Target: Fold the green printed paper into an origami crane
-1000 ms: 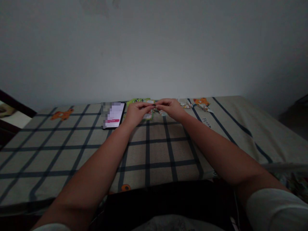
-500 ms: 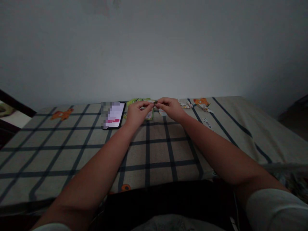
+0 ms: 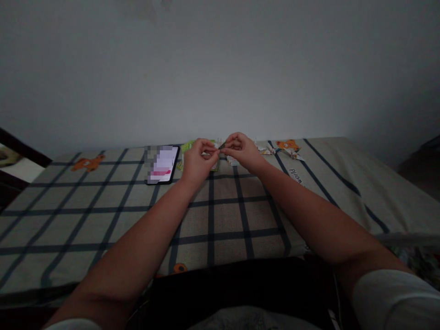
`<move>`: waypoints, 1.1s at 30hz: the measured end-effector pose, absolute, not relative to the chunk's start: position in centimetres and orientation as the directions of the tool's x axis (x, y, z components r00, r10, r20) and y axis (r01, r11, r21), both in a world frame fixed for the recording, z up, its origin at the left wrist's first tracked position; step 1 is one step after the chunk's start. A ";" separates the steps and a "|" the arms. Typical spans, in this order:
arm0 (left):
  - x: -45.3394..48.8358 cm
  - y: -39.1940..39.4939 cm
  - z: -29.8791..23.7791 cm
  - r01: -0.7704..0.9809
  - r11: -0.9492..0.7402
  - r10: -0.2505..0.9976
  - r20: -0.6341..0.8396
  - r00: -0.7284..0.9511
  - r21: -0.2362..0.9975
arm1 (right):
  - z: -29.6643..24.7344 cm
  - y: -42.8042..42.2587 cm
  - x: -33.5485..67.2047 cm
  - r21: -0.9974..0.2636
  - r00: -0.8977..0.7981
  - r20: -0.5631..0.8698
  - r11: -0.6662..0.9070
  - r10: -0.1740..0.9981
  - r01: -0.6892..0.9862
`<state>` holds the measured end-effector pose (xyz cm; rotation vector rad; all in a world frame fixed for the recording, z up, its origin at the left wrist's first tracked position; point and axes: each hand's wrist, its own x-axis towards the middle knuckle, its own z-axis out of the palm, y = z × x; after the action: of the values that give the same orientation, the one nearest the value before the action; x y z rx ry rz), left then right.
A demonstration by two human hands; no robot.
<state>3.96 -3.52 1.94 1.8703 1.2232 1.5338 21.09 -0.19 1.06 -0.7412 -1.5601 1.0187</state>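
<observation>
My left hand and my right hand meet at the far middle of a checked bedsheet. Both pinch a small folded piece of paper between thumb and fingertips, lifted a little above the sheet. Under and behind the hands lie green printed paper sheets, partly hidden by my fingers. The room is dim and the paper's shape is hard to make out.
A lit phone lies left of my hands. Several small folded paper figures sit to the right, near an orange bear print. A plain wall rises just behind. A dark frame stands at the far left.
Both hands have lifted slightly off the sheet and curled tighter, raising the small paper piece between them. The arms and the phone stay where they were.
</observation>
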 end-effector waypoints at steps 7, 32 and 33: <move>4.3 -3.6 1.8 0.316 -0.488 0.858 0.514 0.003 0.814 | 0.7 -0.3 21.0 -0.902 -0.174 0.408 0.425 0.896 0.074; 4.3 -2.7 2.2 -0.356 0.153 0.964 -0.059 0.261 0.922 | 0.6 -0.3 21.4 -0.843 -0.244 0.506 0.534 0.827 0.061; 4.3 -2.7 2.2 -0.369 0.154 0.962 -0.055 0.266 0.917 | 0.7 -0.4 21.4 -0.835 -0.250 0.512 0.544 0.822 0.077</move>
<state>4.29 -2.70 2.20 0.9518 0.7893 1.1117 21.43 -0.37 0.67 -0.7621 -1.6899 0.8515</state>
